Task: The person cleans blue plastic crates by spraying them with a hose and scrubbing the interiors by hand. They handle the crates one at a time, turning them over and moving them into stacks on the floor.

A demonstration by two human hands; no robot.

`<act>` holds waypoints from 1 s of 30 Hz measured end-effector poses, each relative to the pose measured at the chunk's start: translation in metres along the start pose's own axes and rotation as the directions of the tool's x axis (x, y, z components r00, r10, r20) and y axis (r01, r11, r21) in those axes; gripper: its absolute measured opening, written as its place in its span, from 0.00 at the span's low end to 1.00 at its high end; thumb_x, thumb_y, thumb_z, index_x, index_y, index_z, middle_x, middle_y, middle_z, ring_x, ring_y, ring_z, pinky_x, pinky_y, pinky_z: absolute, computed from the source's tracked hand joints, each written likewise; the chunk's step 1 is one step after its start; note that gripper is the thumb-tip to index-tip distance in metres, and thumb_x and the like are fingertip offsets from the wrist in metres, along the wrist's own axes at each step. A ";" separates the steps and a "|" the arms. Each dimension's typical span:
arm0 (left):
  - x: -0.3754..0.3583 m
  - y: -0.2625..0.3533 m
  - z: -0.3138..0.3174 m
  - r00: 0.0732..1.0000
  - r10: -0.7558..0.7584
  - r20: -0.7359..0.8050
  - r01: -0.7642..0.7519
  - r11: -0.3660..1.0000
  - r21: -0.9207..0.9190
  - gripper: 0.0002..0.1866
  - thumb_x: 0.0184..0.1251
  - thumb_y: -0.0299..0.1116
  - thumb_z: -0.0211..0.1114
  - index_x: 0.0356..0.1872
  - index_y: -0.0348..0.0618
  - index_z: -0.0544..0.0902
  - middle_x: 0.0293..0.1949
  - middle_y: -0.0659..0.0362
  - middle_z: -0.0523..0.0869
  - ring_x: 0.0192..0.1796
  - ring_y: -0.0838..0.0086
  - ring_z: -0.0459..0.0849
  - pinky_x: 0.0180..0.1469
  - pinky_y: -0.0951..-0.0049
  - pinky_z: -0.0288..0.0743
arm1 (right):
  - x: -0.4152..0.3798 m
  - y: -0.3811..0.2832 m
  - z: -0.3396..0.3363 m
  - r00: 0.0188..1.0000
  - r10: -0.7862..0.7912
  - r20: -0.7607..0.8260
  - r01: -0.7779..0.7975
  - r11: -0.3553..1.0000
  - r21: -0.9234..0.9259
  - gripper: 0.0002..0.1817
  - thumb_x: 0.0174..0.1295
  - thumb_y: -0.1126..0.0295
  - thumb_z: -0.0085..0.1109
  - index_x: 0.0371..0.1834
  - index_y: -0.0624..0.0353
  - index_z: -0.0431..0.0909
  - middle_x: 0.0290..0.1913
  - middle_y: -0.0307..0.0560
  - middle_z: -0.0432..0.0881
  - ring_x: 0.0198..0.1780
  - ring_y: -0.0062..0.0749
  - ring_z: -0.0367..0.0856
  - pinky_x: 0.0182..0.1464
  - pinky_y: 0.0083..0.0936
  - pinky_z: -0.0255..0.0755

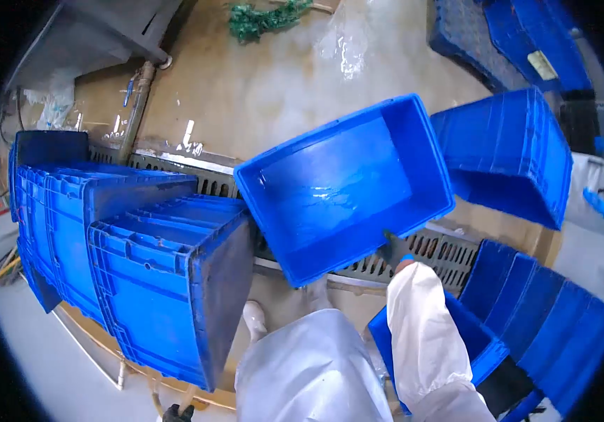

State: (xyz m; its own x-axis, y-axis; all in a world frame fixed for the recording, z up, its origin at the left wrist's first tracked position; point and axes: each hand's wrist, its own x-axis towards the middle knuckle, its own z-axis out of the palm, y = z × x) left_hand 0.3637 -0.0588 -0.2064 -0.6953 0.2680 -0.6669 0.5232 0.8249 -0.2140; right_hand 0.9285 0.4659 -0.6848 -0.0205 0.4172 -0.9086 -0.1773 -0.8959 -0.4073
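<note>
My right hand (pixel 393 252), in a dark glove with a white sleeve above it, grips the near rim of a blue plastic crate (pixel 337 176). The crate's open side faces me, and a little water glistens on its bottom. It overlaps a floor drain in this view. At the bottom edge shows a dark gloved shape, seemingly my left hand (pixel 177 413), mostly cut off by the frame; its fingers cannot be made out. Beneath my right sleeve stands another blue crate (pixel 481 344), partly hidden by the arm.
Blue crates (pixel 144 281) stand on their sides in a row at left. Another crate (pixel 502 148) lies tilted at right, with more crates (pixel 548 309) below it. A slotted drain grate (pixel 446 257) crosses the wet floor (pixel 260 91). Green netting (pixel 263 21) lies at the far side.
</note>
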 end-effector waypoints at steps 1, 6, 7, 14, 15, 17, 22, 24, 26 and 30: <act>0.004 -0.003 -0.001 1.000 -0.006 0.009 0.006 1.000 0.023 0.28 0.60 0.62 0.66 0.36 0.44 0.84 0.32 0.42 0.85 0.35 0.45 0.81 0.38 0.50 0.74 | 0.009 0.016 0.003 0.993 -0.109 -0.053 0.104 0.990 -0.090 0.25 0.59 0.55 0.68 0.56 0.56 0.77 0.53 0.49 0.82 0.53 0.44 0.80 0.52 0.38 0.76; 0.031 -0.001 -0.021 0.976 -0.097 0.197 0.063 0.984 0.169 0.31 0.58 0.62 0.67 0.41 0.39 0.85 0.35 0.41 0.85 0.39 0.47 0.83 0.42 0.55 0.76 | 0.041 0.046 0.013 0.767 -0.533 -0.356 0.294 0.786 -0.544 0.16 0.58 0.63 0.64 0.47 0.57 0.80 0.39 0.44 0.85 0.37 0.44 0.82 0.39 0.37 0.77; 0.035 -0.011 -0.019 0.986 -0.029 0.165 0.005 0.990 0.142 0.30 0.58 0.63 0.67 0.41 0.42 0.85 0.35 0.43 0.86 0.38 0.46 0.83 0.42 0.55 0.76 | 0.016 0.034 0.032 0.801 -0.462 -0.380 0.280 0.850 -0.445 0.16 0.56 0.65 0.64 0.46 0.57 0.80 0.38 0.44 0.85 0.36 0.43 0.82 0.38 0.36 0.77; 0.089 -0.085 0.005 0.961 0.275 -0.016 -0.272 0.957 0.096 0.27 0.57 0.60 0.68 0.42 0.46 0.85 0.35 0.46 0.87 0.35 0.49 0.86 0.39 0.50 0.77 | -0.123 0.038 0.113 0.710 -0.331 -0.622 0.194 0.940 -0.280 0.13 0.55 0.64 0.62 0.37 0.61 0.84 0.39 0.50 0.86 0.37 0.45 0.84 0.38 0.40 0.76; 0.094 -0.087 -0.001 0.965 0.261 0.037 -0.264 0.957 0.121 0.27 0.57 0.59 0.68 0.43 0.44 0.85 0.35 0.45 0.87 0.36 0.50 0.86 0.39 0.51 0.77 | -0.136 0.046 0.111 0.685 -0.302 -0.663 0.091 0.939 -0.333 0.13 0.55 0.62 0.61 0.36 0.60 0.85 0.41 0.53 0.87 0.38 0.47 0.85 0.40 0.41 0.76; 0.096 -0.103 -0.009 0.958 0.274 0.084 -0.283 0.952 0.120 0.25 0.58 0.54 0.68 0.43 0.40 0.84 0.35 0.45 0.87 0.36 0.51 0.87 0.39 0.53 0.78 | -0.156 0.071 0.099 0.636 -0.421 -0.647 0.033 0.852 -0.522 0.14 0.54 0.62 0.62 0.34 0.64 0.85 0.41 0.56 0.88 0.38 0.48 0.86 0.42 0.42 0.76; 0.084 -0.108 -0.018 0.944 0.328 -0.014 -0.329 0.944 -0.023 0.25 0.50 0.57 0.75 0.21 0.42 0.82 0.21 0.47 0.83 0.29 0.47 0.83 0.34 0.50 0.74 | -0.248 0.117 0.083 0.596 -0.350 -0.723 0.178 0.935 -0.306 0.11 0.49 0.68 0.65 0.29 0.67 0.82 0.32 0.53 0.84 0.33 0.41 0.82 0.36 0.38 0.73; 0.082 -0.123 -0.007 0.922 0.377 -0.092 -0.373 0.926 0.049 0.24 0.51 0.57 0.74 0.23 0.43 0.82 0.22 0.47 0.83 0.31 0.47 0.84 0.36 0.49 0.74 | -0.248 0.173 0.050 0.597 -0.346 -0.724 0.207 0.938 -0.278 0.08 0.51 0.67 0.65 0.22 0.59 0.79 0.22 0.45 0.78 0.24 0.35 0.77 0.26 0.36 0.69; 0.075 -0.122 -0.008 0.913 0.386 -0.133 -0.381 0.923 0.062 0.24 0.51 0.56 0.74 0.24 0.43 0.82 0.22 0.47 0.83 0.30 0.47 0.83 0.36 0.49 0.74 | -0.267 0.221 0.026 0.694 -0.313 -0.648 0.050 0.919 -0.391 0.07 0.52 0.67 0.66 0.26 0.58 0.81 0.26 0.49 0.82 0.28 0.38 0.80 0.31 0.35 0.73; 0.072 -0.140 0.004 0.889 0.426 -0.168 -0.422 0.905 0.061 0.23 0.51 0.53 0.75 0.24 0.42 0.81 0.19 0.48 0.81 0.26 0.49 0.81 0.31 0.54 0.73 | -0.288 0.315 0.011 0.752 -0.084 -0.654 0.087 0.996 -0.029 0.03 0.57 0.68 0.65 0.30 0.54 0.82 0.31 0.49 0.84 0.31 0.42 0.82 0.34 0.34 0.77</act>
State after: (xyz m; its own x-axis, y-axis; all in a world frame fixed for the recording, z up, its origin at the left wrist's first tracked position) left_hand 0.2429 -0.1570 -0.2276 -0.4779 0.6732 -0.5643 0.7968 0.6026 0.0441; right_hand 0.8677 0.0656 -0.5501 0.6429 0.2895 -0.7091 -0.1501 -0.8603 -0.4872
